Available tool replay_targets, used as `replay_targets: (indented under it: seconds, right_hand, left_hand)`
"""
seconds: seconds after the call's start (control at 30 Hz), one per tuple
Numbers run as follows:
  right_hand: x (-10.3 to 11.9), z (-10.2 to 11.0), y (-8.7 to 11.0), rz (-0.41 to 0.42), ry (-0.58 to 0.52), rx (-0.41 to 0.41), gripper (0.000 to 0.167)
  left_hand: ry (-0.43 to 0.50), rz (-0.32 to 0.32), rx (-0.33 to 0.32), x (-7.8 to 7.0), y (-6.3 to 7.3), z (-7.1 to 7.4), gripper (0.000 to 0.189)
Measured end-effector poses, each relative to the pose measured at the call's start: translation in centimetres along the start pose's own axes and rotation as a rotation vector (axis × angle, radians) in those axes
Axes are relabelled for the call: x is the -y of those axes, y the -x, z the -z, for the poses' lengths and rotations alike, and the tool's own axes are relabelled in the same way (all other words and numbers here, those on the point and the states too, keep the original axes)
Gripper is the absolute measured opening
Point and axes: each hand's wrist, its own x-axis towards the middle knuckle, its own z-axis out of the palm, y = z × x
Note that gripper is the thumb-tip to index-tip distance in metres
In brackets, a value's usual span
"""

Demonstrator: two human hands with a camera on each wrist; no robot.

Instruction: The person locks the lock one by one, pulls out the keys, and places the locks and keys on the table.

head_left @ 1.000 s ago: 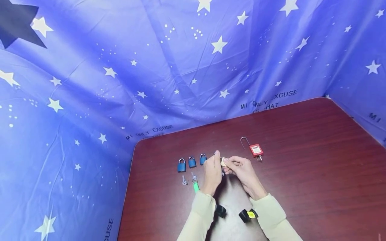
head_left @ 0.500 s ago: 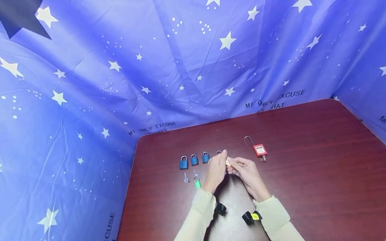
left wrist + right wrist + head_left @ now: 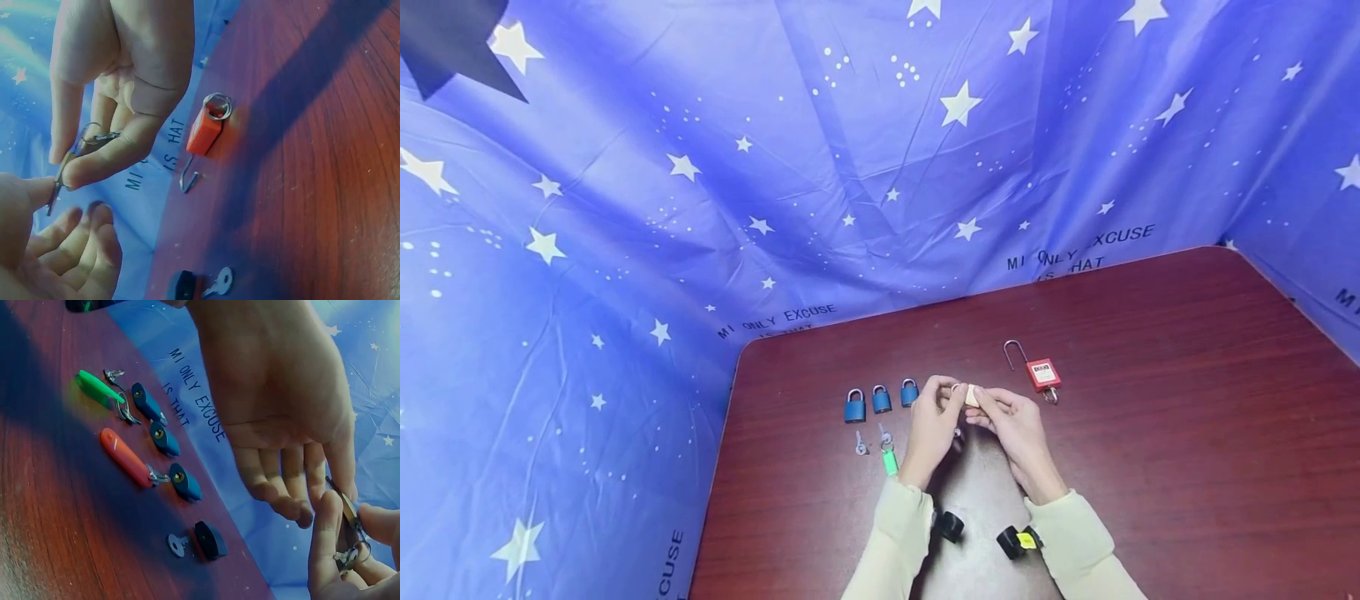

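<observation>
Both hands meet over the table around a pale yellow key tag [image 3: 972,395]. My right hand [image 3: 1018,423] pinches this tag between thumb and fingers. In the left wrist view it appears edge-on, with a wire ring [image 3: 92,130] and a small key [image 3: 106,135] beneath the right fingers. At the tag's other end is my left hand [image 3: 931,429], its thumb against the face and its fingers curled around that end. Behind the left hand a black padlock [image 3: 210,540] stands beside a loose key [image 3: 177,545], both hidden or nearly so in the head view.
Left of the hands stand three blue padlocks [image 3: 881,400]. Before them lie a key [image 3: 861,444], a green key tag [image 3: 890,462] with its key and an orange tag [image 3: 124,457]. A red padlock [image 3: 1043,375], shackle open, lies right. A starry blue curtain [image 3: 880,275] borders the table.
The left thumb, raised upright before, has come down onto the tag, and the left fingers have spread around its end. The right hand keeps its pinch on the tag.
</observation>
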Motion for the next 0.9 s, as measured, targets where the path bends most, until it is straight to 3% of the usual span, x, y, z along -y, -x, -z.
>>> replay_targets:
  seconds: [0.1,0.27,0.47,0.63,0.9]
  right_hand:
    - [0.0,-0.2,0.0,0.017,0.018,-0.033,0.019]
    - [0.3,-0.4,0.0,0.051,0.057,-0.095,0.026]
    - [0.3,-0.6,0.0,0.024,0.148,-0.106,0.033]
    - [0.2,-0.4,0.1,0.028,0.205,-0.073,0.03]
    - [0.1,-0.2,0.1,0.013,0.236,-0.044,0.03]
  left_hand:
    - [-0.072,-0.074,-0.025,-0.3,0.2,0.2,0.025]
    - [-0.334,-0.232,-0.039,-1.0,0.4,0.5,0.039]
    - [-0.54,-0.279,-0.044,-1.2,0.3,0.6,0.052]
    - [-0.619,-0.312,-0.049,-1.1,0.1,0.5,0.055]
    - [-0.603,-0.347,-0.028,-0.9,-0.6,0.3,0.047]
